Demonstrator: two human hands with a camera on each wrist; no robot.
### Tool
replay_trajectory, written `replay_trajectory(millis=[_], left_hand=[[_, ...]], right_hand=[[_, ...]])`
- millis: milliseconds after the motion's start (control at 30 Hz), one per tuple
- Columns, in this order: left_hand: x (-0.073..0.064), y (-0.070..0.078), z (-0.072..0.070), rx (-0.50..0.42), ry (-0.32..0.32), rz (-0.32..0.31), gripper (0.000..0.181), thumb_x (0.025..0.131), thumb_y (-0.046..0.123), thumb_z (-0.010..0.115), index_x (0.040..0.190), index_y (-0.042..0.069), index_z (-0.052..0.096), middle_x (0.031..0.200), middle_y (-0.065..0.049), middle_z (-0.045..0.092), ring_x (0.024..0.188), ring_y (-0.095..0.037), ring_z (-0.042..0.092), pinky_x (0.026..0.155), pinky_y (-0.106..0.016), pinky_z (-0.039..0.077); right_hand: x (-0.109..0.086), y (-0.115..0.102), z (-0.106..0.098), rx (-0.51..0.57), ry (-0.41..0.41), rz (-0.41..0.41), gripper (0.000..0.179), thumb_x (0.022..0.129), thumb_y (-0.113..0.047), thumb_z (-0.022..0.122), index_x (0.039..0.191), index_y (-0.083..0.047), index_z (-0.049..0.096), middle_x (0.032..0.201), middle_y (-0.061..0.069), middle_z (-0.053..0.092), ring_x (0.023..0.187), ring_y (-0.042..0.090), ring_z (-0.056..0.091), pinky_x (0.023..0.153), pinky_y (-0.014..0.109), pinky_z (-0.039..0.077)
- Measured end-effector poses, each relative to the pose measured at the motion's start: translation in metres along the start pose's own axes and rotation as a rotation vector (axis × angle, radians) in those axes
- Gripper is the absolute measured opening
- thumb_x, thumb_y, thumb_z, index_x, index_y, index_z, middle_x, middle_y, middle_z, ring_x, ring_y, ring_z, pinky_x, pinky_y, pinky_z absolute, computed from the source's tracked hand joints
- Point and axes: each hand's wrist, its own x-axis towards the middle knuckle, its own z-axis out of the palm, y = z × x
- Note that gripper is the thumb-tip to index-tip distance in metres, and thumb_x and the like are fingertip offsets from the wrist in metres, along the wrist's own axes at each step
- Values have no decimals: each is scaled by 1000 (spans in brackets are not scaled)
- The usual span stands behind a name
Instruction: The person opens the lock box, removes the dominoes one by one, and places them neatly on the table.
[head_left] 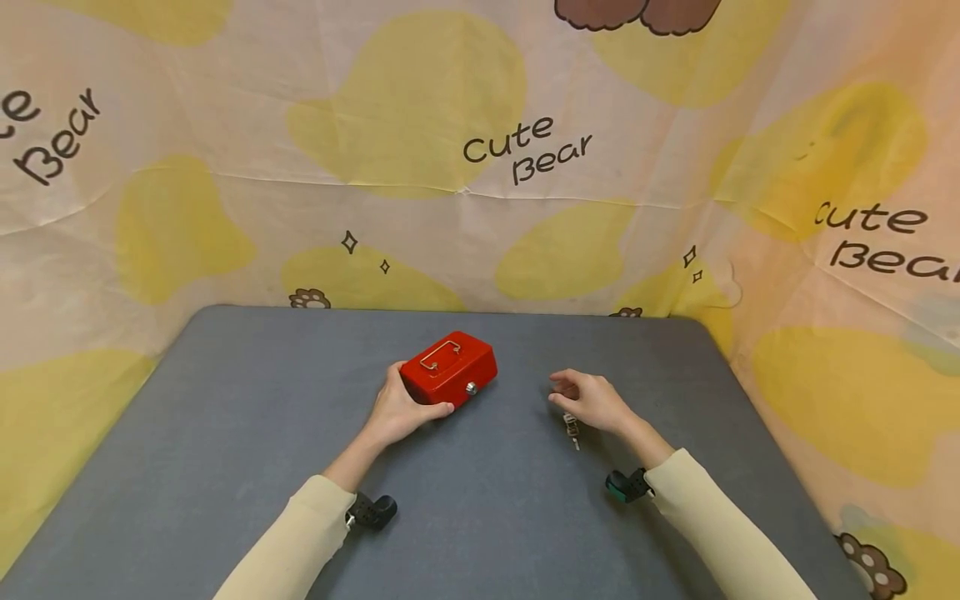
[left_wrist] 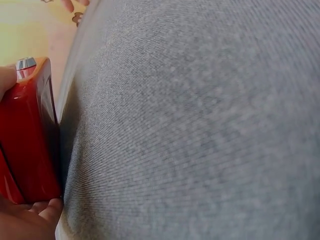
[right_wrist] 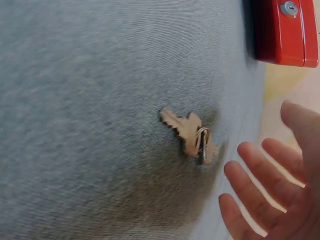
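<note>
A red cash box point(head_left: 442, 371) with a wire handle on its lid and a round silver lock point(head_left: 472, 388) on its front sits at the middle of the table. My left hand point(head_left: 397, 410) grips its left end, thumb along the front and fingers round the far side, partly hidden by the box. To the right, my right hand point(head_left: 592, 402) hovers beside a small bunch of keys point(head_left: 572, 427) with relaxed fingers and nothing in them. In the right wrist view the keys point(right_wrist: 189, 131) lie on the cloth on a metal ring, just off the spread fingertips.
Grey cloth covers the table point(head_left: 480, 517). A printed fabric backdrop point(head_left: 405, 108) rises behind the table's far edge and along both sides. Each wrist wears a dark strapped camera, such as the one on the right wrist point(head_left: 628, 485).
</note>
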Motion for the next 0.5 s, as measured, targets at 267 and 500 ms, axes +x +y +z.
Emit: replay_trajectory(millis=[267,500], left_hand=[[0,0,0,-6,2,-6,100,52,49,77,126,9,22,115,-6,45,103,-22,45,84,-41,39],[1,0,0,-4,1,-6,98,53,48,77,125,9,23,114,-6,45,102,-22,45,83,-40,40]], right_hand=[[-10,9,2,-38,35,38,29,81,-24,61,102,-5,59,80,-3,61,69,9,56,60,25,44],[-13,13,5,-87,70,75,20,78,-24,64,90,-8,61,68,-6,56,56,5,47,54,24,38]])
